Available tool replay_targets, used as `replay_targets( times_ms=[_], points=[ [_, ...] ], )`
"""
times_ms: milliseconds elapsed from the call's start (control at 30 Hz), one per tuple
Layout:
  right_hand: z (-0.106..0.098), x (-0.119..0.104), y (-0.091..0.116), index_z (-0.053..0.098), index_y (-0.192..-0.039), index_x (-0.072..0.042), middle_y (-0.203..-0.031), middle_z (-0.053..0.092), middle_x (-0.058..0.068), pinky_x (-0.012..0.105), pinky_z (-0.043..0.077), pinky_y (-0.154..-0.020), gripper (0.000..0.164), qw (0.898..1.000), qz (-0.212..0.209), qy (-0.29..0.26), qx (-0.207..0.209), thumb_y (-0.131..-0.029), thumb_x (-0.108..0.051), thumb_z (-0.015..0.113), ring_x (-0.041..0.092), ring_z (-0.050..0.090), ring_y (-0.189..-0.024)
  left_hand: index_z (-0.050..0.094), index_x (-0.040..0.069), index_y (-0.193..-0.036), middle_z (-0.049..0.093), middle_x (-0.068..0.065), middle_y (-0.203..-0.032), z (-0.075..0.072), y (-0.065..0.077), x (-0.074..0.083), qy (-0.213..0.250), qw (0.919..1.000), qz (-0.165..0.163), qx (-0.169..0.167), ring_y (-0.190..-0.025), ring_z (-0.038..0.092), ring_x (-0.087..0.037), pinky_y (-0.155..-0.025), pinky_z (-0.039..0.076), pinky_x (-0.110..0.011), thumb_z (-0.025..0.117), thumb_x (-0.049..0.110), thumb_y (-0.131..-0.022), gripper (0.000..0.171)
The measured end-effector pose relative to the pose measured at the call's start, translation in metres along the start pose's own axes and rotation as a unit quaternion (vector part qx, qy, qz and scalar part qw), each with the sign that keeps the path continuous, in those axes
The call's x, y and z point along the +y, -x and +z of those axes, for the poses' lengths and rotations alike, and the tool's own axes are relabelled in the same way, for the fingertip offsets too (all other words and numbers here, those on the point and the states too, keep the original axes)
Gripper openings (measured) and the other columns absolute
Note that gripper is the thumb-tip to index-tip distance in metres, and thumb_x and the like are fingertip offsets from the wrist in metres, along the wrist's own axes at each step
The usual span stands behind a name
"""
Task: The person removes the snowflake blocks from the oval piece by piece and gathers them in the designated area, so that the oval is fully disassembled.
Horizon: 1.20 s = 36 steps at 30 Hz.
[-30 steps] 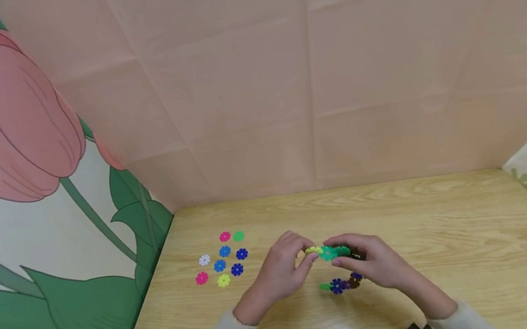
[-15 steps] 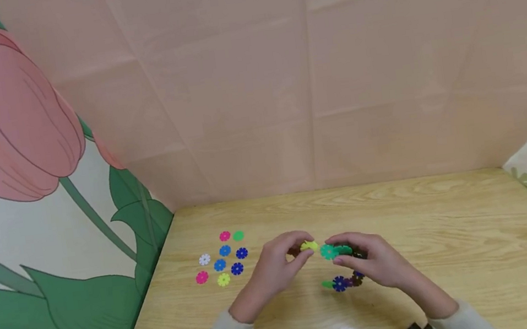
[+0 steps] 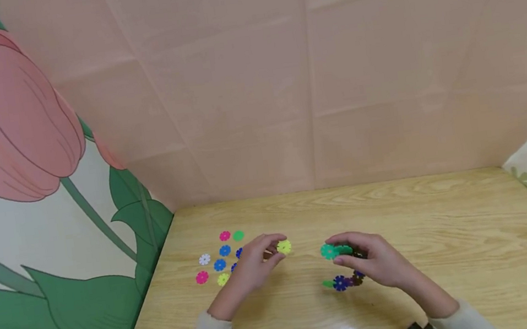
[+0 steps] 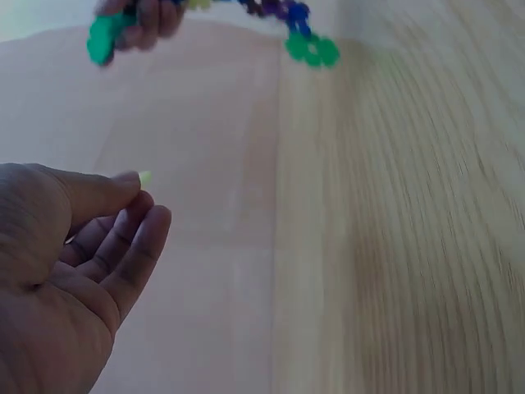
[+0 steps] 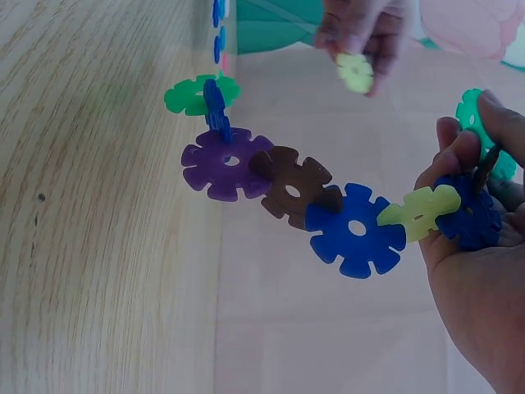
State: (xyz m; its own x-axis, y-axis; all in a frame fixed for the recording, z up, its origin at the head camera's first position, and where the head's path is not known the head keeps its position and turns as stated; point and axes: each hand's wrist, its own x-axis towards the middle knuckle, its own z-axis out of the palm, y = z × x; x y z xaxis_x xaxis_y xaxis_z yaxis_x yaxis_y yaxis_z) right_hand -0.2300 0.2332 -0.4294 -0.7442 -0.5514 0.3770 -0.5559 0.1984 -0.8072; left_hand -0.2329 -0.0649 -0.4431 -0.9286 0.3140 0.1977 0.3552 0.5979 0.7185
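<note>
My left hand (image 3: 253, 266) pinches a yellow snowflake disc (image 3: 284, 247) by its edge between thumb and fingertips, above the table. In the left wrist view only a sliver of that disc shows past the thumb. My right hand (image 3: 378, 258) grips a chain of interlocked snowflake discs near its teal end disc (image 3: 327, 251). From there the chain hangs in a curve. The right wrist view shows its yellow link (image 5: 420, 212), blue link (image 5: 358, 230), brown link (image 5: 294, 187), purple link (image 5: 225, 162) and green end disc (image 5: 197, 96). My right fingers hide some links.
Loose snowflake discs lie on the wooden table (image 3: 455, 250) at the left: pink (image 3: 201, 277), white (image 3: 204, 259), blue (image 3: 219, 265), green (image 3: 238, 235) and yellow (image 3: 222, 279) among them. My left forearm partly covers some. A pink cloth (image 3: 309, 97) hangs behind the table.
The yellow disc has come away from the teal end of the chain. My left hand has carried it to the left, while my right hand stays almost still with the chain.
</note>
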Motion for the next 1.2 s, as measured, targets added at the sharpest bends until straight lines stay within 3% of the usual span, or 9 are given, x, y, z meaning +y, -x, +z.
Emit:
replay_targets(
  times_ms=[233, 400, 567, 933, 1200],
  points=[
    [0.000, 0.002, 0.001, 0.065, -0.128, -0.003, -0.109, 0.072, 0.008, 0.027, 0.057, -0.063, 0.031, 1.000, -0.003, 0.006, -0.003, -0.096, -0.005, 0.068, 0.006, 0.066, -0.083, 0.066, 0.008, -0.128, 0.066, 0.000, -0.102, -0.032, 0.000, -0.054, 0.004, 0.9973, -0.063, 0.037, -0.093, 0.065, -0.015, -0.081, 0.057, -0.029, 0.074, 0.011, -0.093, 0.036],
    [0.000, 0.003, 0.000, 0.066, -0.126, -0.004, -0.108, 0.072, 0.004, 0.027, 0.057, -0.063, 0.031, 1.000, 0.004, 0.007, -0.001, -0.095, -0.007, 0.069, 0.006, 0.067, -0.082, 0.067, 0.009, -0.127, 0.063, 0.003, -0.095, -0.050, 0.000, -0.094, 0.000, 0.9889, -0.132, 0.068, -0.086, 0.061, -0.013, -0.074, 0.054, -0.029, 0.074, 0.013, -0.093, 0.035],
    [0.001, 0.003, 0.000, 0.067, -0.125, -0.008, -0.108, 0.072, 0.002, 0.027, 0.057, -0.065, 0.031, 1.000, 0.003, 0.008, -0.001, -0.095, -0.008, 0.070, 0.007, 0.067, -0.083, 0.068, 0.009, -0.126, 0.064, 0.000, -0.096, -0.063, -0.001, -0.122, -0.012, 0.9808, -0.177, 0.081, -0.087, 0.059, -0.016, -0.078, 0.053, -0.033, 0.074, 0.017, -0.094, 0.033],
    [0.001, 0.005, 0.001, 0.067, -0.127, -0.011, -0.108, 0.071, 0.000, 0.027, 0.057, -0.067, 0.031, 1.000, 0.009, 0.015, -0.009, -0.096, -0.010, 0.070, 0.007, 0.067, -0.084, 0.062, 0.006, -0.132, 0.059, -0.008, -0.103, -0.079, -0.004, -0.160, -0.043, 0.9576, -0.275, 0.074, -0.091, 0.055, -0.023, -0.078, 0.050, -0.034, 0.069, 0.018, -0.098, 0.037],
    [0.001, 0.002, 0.000, 0.066, -0.127, -0.011, -0.107, 0.071, -0.001, 0.028, 0.057, -0.065, 0.031, 1.000, 0.010, 0.012, -0.014, -0.096, -0.010, 0.070, 0.006, 0.065, -0.082, 0.064, 0.004, -0.129, 0.061, -0.009, -0.103, -0.078, -0.007, -0.168, -0.078, 0.9508, -0.291, 0.070, -0.092, 0.055, -0.024, -0.082, 0.051, -0.038, 0.072, 0.019, -0.096, 0.037]
  ],
)
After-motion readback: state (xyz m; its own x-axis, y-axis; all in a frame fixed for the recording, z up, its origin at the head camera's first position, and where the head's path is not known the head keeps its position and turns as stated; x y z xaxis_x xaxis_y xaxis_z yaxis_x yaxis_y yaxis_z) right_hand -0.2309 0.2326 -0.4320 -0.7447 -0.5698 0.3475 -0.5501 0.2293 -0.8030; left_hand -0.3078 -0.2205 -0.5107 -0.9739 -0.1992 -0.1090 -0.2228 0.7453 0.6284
